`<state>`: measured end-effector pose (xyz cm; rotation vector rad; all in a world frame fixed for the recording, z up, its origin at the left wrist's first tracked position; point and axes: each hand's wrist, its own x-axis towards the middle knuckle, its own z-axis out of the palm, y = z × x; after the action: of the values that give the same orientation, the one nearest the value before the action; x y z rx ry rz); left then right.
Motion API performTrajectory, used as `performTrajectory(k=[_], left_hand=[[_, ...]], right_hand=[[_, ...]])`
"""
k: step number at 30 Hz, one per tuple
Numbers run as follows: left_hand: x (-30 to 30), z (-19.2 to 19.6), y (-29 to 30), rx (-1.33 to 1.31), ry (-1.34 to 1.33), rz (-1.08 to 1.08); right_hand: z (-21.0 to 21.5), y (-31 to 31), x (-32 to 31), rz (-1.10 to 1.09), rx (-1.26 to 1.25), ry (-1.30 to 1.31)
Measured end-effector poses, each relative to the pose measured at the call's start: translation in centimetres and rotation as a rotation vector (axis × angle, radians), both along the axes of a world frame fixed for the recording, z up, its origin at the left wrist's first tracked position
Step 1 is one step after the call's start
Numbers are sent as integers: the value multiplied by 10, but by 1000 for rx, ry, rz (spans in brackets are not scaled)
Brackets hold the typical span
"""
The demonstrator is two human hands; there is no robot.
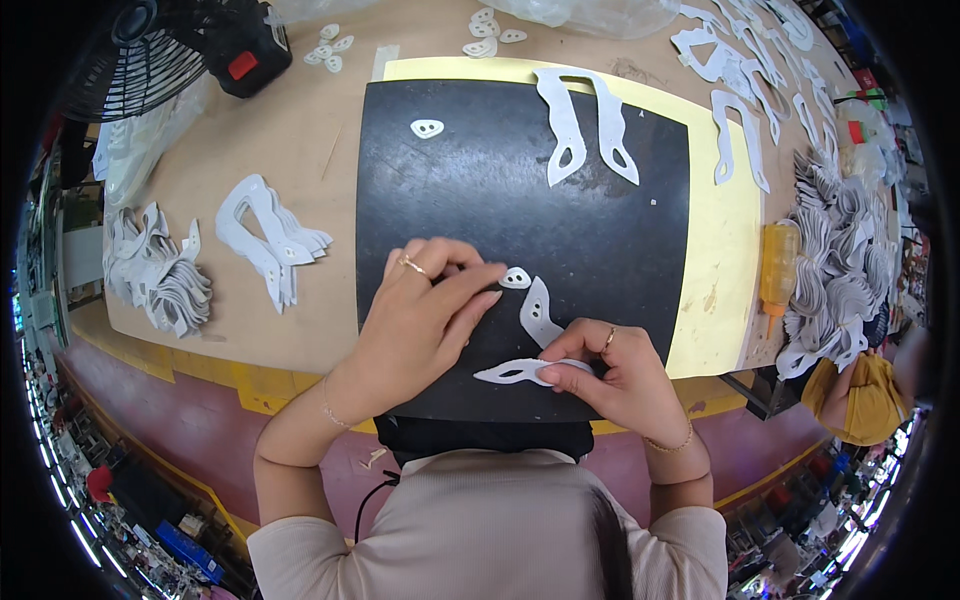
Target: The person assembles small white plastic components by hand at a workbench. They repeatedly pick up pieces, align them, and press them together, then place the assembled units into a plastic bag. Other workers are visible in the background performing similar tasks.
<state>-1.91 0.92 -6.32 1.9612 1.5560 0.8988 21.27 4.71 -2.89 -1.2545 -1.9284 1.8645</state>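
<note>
A black mat (450,210) lies in front of me. My right hand (615,375) pinches a flat white cut-out piece (495,373) with a slot in its end, near the mat's front edge. Another white end with two small holes (540,312) runs under the same fingers; whether both belong to one piece is hidden. My left hand (420,310) reaches in with index finger and thumb apart. A small white two-hole patch (516,279) sits right at that index fingertip; I cannot tell if they touch. A similar patch (427,129) lies farther up the mat.
A U-shaped white piece (560,120) lies at the mat's far right, over yellow sheeting (725,250). Stacks of white pieces stand left (160,280) and right (840,250). An orange bottle (778,265) is beside the right stack. A fan (135,65) stands far left.
</note>
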Motion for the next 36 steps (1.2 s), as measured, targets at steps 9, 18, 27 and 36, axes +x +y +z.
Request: performTrajectory(k=[9, 18, 27, 36], left_hand=[[0, -3, 11, -115, 86, -16], [3, -5, 12, -104, 86, -20], [-8, 14, -10, -261, -148, 103], [-6, 12, 2, -252, 1, 79]], right_hand=[[-6, -16, -4, -42, 374, -22], [-6, -17, -7, 51, 243, 123], [-15, 11, -14, -150, 39, -69], [-14, 21, -23, -229, -2, -98]])
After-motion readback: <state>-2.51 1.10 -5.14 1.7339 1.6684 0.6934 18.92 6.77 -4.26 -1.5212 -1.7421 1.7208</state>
